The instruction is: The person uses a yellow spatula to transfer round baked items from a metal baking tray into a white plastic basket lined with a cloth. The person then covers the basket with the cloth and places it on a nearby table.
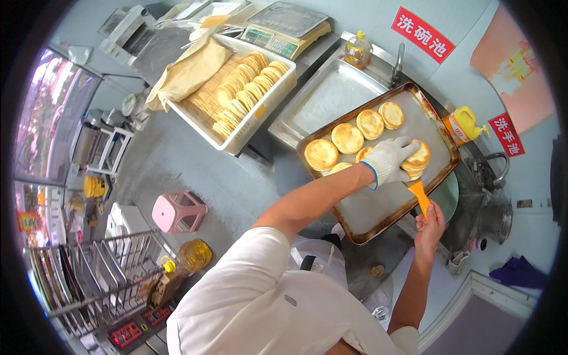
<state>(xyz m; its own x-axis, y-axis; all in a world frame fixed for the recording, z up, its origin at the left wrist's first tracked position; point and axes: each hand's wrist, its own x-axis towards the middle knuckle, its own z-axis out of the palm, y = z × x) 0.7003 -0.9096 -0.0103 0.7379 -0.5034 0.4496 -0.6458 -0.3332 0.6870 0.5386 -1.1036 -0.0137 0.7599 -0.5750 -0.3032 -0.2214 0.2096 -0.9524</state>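
Observation:
A large baking tray with browned edges lies across the sink, bearing several round golden flatbreads. My left hand, in a white knitted glove with a blue cuff, grips a short stack of flatbreads at the tray's right part. Bare, my right hand holds an orange plastic scraper, its wide blade at the lower edge of that stack. Under my left wrist, some flatbreads are partly hidden.
A white plastic crate holds rows of pale flatbreads and a cloth. Beyond it stands a scale. An oil bottle, faucet and yellow jug border the sink. A pink stool is on the floor.

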